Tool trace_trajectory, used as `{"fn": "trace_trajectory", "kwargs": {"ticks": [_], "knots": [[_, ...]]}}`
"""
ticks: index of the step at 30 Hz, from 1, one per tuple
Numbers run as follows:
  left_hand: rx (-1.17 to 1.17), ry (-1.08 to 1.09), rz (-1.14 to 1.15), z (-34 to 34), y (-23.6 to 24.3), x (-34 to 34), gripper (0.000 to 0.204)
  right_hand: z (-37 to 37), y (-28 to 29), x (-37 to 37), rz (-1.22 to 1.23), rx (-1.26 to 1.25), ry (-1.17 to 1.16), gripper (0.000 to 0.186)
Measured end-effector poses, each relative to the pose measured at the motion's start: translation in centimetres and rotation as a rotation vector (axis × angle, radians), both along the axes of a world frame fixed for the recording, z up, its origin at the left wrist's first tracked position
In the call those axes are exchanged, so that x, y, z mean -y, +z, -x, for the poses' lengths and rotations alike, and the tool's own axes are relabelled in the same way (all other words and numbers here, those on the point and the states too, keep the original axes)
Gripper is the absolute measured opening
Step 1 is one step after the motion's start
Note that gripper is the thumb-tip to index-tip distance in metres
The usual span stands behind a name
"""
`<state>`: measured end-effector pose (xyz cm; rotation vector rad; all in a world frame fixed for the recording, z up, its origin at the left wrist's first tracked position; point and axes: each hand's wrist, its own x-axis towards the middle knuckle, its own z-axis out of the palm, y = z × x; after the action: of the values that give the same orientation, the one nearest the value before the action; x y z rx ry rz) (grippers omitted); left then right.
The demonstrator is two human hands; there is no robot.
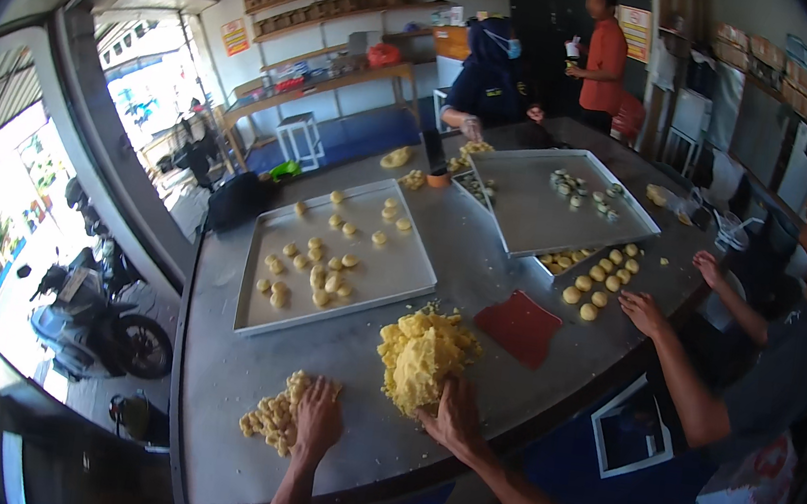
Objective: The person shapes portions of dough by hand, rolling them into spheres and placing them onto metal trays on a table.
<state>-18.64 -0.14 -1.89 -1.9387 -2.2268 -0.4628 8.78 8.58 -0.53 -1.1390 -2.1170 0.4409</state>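
mound of crumbly yellow dough point(423, 357) is set on the metal counter point(357, 463), near edge, just ahead of the person. right hand point(454, 414) is pressed to the mound's lower right side, fingers curved; fingertips are partly hidden, so whether dough is grasped cannot be told. left hand point(317, 418) is laid palm down at the right edge of the pile of small dough pieces point(269, 421), fingers stretched out, not clenched; whether any piece is pinched underneath cannot be told.

progress, judged from the layout: partway. done: smooth dough balls point(313, 274) are scattered over the left tray point(385, 278), with much bare surface left; more rounds are lined up in rows point(602, 282) at the right, near a co-worker's hand point(644, 313). small pale-and-dark pieces point(582, 193) are spread on the far tray point(519, 211). left over: the mound is large and unshaped, and the small pieces are heaped loose, not yet put on a tray. red flat sheet point(517, 327) is left lying just right of the mound, untouched.
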Motion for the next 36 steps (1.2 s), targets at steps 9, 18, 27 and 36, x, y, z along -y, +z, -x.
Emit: {"fn": "trace_trajectory", "kwargs": {"ticks": [9, 18, 27, 36], "knots": [[0.211, 0.180, -0.169, -3.6, 0.8, -0.5, 0.034, -1.8, -1.6, -2.0, -0.014, -0.055, -0.041, 0.045], [0.569, 0.253, -0.337, -2.8, 1.0, -1.2, 0.023, -5.5, 0.1, -6.0, 0.237, -0.009, 0.090, 0.019], [0.747, 0.265, -0.143, -3.3, 2.5, 1.6, 0.025, -7.1, -0.6, -2.0, -0.028, -0.117, 0.205, 0.026], [0.678, 0.284, -0.181, -1.1, 0.7, -0.6, 0.022, -6.4, 0.2, -2.4, -0.108, 0.006, 0.056, 0.027]]}}
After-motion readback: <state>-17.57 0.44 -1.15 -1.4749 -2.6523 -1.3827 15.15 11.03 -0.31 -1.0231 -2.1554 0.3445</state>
